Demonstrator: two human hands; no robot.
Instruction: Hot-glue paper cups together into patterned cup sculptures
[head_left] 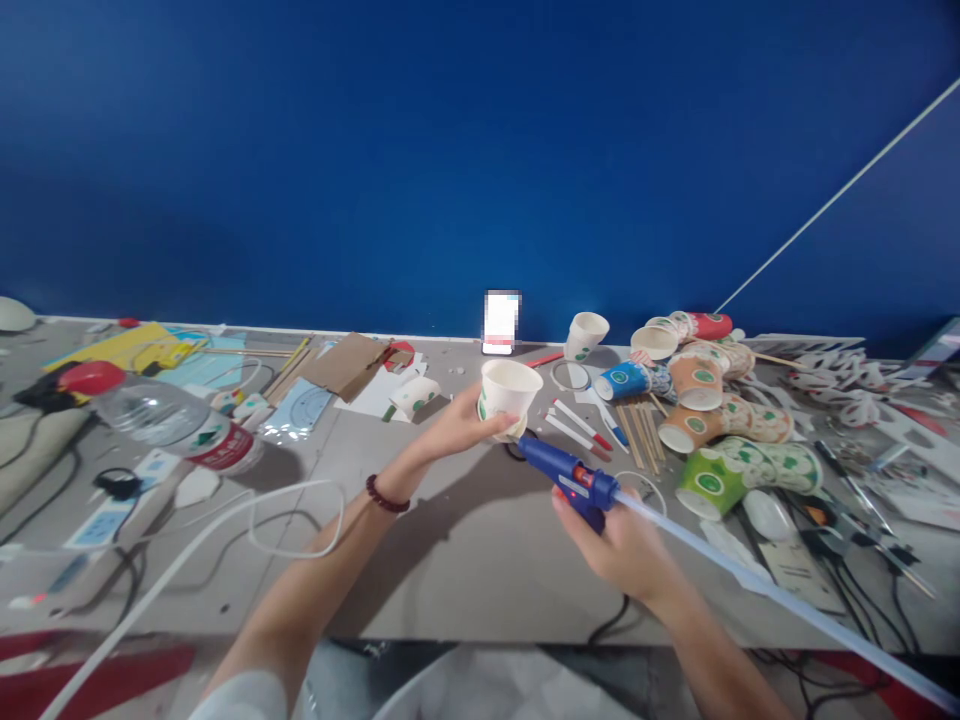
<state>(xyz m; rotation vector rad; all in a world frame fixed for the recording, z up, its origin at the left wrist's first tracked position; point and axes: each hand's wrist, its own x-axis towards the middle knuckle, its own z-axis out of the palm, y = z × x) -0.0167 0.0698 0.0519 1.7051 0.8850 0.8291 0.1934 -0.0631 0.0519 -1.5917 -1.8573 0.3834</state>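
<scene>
My left hand (474, 420) is wrapped round a white paper cup (511, 385), holding it above the table with its mouth up. In my right hand (626, 545) is a blue hot glue gun (566, 468), gripped by its handle. A long translucent glue stick (757, 580) sticks out of the gun's back end toward the lower right. The gun's nozzle points at the lower side of the cup; whether it touches the cup I cannot tell. A small light shows red on the gun.
Paper cups in green (709, 485), orange (686, 430) and blue (622, 380) lie at the right, near markers (574, 430) and wooden sticks (641, 435). Behind stand a phone (501, 322) and a white cup (585, 337). A water bottle (172, 420) and power strip (112, 520) are left.
</scene>
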